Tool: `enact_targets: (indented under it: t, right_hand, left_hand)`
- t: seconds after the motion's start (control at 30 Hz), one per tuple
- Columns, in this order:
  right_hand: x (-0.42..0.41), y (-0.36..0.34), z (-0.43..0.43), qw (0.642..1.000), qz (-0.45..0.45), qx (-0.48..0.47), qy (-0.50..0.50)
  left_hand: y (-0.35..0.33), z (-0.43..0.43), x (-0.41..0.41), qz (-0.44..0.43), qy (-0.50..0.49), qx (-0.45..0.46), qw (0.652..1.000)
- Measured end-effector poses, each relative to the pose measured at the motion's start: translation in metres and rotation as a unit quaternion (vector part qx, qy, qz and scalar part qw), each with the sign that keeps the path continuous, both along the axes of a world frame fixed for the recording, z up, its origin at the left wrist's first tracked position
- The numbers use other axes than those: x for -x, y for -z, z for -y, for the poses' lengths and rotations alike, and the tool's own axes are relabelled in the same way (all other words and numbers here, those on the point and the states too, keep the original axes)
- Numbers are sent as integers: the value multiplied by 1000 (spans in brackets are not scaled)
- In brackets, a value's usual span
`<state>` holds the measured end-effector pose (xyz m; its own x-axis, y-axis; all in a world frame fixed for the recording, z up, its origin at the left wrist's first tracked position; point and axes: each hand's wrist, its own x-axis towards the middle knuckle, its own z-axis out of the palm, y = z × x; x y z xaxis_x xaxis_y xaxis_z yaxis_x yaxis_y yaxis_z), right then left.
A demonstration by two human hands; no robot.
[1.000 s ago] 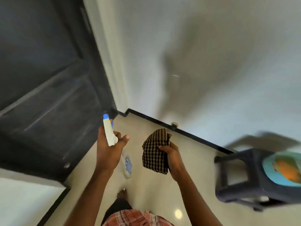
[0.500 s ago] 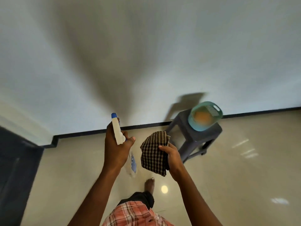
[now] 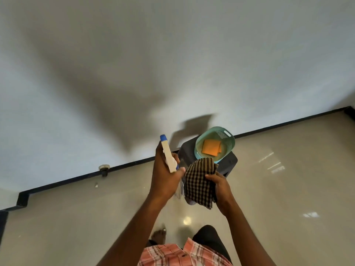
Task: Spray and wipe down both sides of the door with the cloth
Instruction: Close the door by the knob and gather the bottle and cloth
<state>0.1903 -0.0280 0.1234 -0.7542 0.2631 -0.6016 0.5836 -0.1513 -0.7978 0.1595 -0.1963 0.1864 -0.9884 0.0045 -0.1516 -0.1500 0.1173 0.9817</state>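
My left hand (image 3: 165,177) grips a white spray bottle (image 3: 169,156) with a blue nozzle tip pointing up and away. Its clear body hangs below my palm. Just to the right, my right hand (image 3: 221,189) holds a bunched brown-and-black checked cloth (image 3: 199,181). Both hands are held in front of my chest, close together. The door is out of view except perhaps a dark sliver at the far left edge.
A dark plastic stool (image 3: 228,164) stands by the white wall, right beyond my hands. On it sits a teal basket (image 3: 228,143) holding an orange cloth (image 3: 211,147). A door stopper (image 3: 104,167) sticks out at the black skirting. Glossy beige floor spreads all around.
My view has swung right, away from the dark door, which left the frame. The stool and basket now sit just beyond my hands. Both hands keep their grips.
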Motion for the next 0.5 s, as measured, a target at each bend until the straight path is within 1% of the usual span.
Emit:
enact_targets:
  t: [0.2, 0.23, 0.3, 0.4, 0.5]
  right_hand:
    - [63, 24, -88, 1000, 15, 11, -18]
    - [78, 32, -113, 999, 25, 12, -32]
    - [93, 40, -138, 999, 29, 13, -35]
    - [138, 55, -192, 998, 43, 22, -45]
    - [174, 67, -226, 996, 54, 15, -68]
  left_hand:
    - [9, -83, 68, -29, -9, 29, 999]
    - [15, -105, 81, -33, -23, 26, 999]
    - [21, -125, 92, -45, -20, 17, 999]
    - [42, -172, 127, -26, -29, 34, 999]
    - [69, -200, 155, -1, -27, 52, 998]
